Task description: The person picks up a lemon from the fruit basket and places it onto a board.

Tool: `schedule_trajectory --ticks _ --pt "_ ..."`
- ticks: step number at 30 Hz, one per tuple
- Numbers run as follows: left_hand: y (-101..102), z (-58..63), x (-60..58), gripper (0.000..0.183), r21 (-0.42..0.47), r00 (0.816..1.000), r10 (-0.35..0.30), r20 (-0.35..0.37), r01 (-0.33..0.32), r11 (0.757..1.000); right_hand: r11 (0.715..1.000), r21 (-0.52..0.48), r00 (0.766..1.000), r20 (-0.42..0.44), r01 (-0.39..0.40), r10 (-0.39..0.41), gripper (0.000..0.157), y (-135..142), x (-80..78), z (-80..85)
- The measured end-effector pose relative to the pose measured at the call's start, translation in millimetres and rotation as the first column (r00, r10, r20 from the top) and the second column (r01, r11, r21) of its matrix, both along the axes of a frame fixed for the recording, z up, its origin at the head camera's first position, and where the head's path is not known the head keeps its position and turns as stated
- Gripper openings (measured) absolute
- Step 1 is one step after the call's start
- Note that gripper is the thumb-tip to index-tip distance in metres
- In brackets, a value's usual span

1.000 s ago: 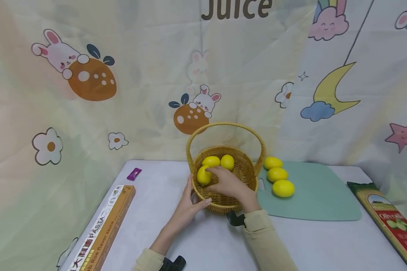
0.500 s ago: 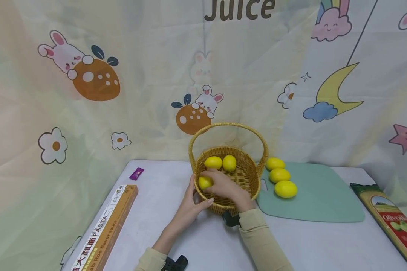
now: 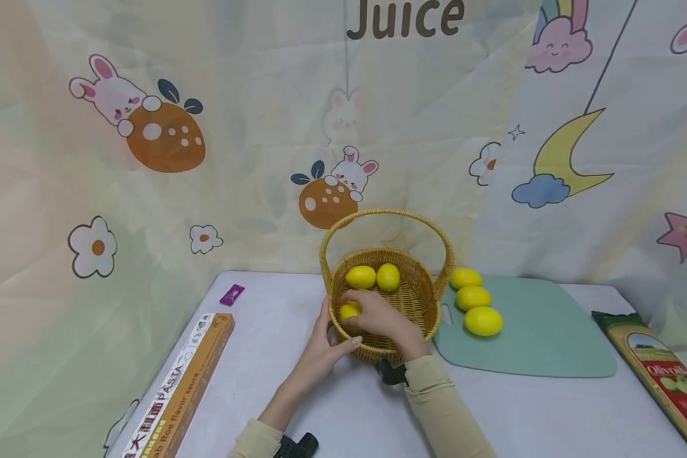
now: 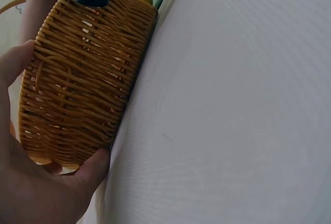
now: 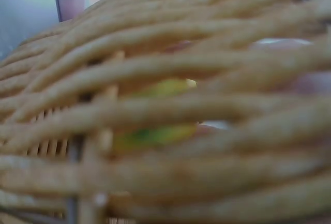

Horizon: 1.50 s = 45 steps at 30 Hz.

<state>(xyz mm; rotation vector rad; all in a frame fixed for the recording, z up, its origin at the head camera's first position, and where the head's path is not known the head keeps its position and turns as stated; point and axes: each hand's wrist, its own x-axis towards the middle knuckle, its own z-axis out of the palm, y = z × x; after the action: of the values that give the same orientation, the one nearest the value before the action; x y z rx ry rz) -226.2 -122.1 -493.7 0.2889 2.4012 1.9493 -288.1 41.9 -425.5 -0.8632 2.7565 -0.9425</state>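
A wicker basket [image 3: 416, 296] with a tall arched handle stands on the table, and my left hand [image 3: 320, 346] holds its left side with the thumb at the near rim. In the left wrist view, that hand [image 4: 44, 188] spreads its fingers and thumb around the woven wall [image 4: 88, 79]. My right hand [image 3: 380, 316] reaches inside and grips a yellow lemon [image 3: 350, 310] at the basket's left side, its fingers partly covering the fruit. Two more lemons, one on the left [image 3: 360, 277] and one on the right [image 3: 388, 277], lie at the back inside. Blurred weave fills most of the right wrist view.
Right of the basket, three lemons [image 3: 483, 321] line up on a green cutting board [image 3: 549, 337]. An olive-printed packet [image 3: 658, 375] lies at the far right. A long pasta box [image 3: 186, 381] and a small purple candy [image 3: 231, 294] are on the left.
The right hand's fingers have closed around the left lemon, which has shifted a little toward the near side of the basket. The left hand keeps its hold on the basket.
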Motion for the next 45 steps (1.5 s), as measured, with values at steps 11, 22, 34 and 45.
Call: schedule_trajectory --ticks 11,22,34,45 --pt "1.3 0.3 1.4 0.108 -0.007 1.0 0.011 0.007 -0.011 1.0 0.993 0.11 0.999 0.017 0.04 -0.042 0.055 9.4 3.1 4.3" --pt "0.8 2.7 3.0 0.107 0.003 1.0 0.006 0.002 -0.006 1.0 0.987 0.153 0.999 -0.019 -0.038 0.042 0.052 20.5 11.7 10.4" --pt "1.8 1.0 2.4 0.107 -0.007 1.0 0.006 -0.019 -0.006 1.0 0.981 0.161 0.99 -0.078 -0.104 0.118 0.049 32.6 16.8 17.7" --pt "2.3 3.6 4.4 0.107 -0.011 1.0 0.013 -0.006 -0.013 1.0 0.984 0.169 0.992 -0.097 -0.058 0.075 0.057 44.4 28.1 28.5"
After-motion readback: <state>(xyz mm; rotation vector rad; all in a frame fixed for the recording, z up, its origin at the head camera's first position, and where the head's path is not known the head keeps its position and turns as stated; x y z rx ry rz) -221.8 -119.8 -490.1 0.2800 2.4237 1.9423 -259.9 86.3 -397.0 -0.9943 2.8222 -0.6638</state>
